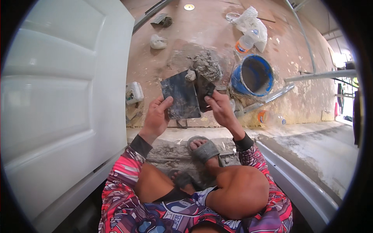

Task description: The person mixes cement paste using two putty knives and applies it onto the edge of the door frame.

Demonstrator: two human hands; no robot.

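My left hand (155,118) is closed on the edge of a dark, flat rectangular sheet (180,97), thumb on top. The sheet is smeared with grey and held tilted above the floor. In my right hand (222,108), a smaller dark flat piece (203,86) is pinched close beside the sheet's right edge; its exact kind is unclear. A small grey lump of mortar (190,75) shows at the upper end, between the two pieces. Just beyond lies a heap of wet grey mortar (208,65) on the floor.
A blue bucket (237,83) with grey residue stands right of the heap. Plastic bottles (244,43) and a white bag (250,21) lie beyond it. A white panelled door (70,101) borders my left. A white container (134,93) sits by the door. My sandalled foot (204,149) is below my hands.
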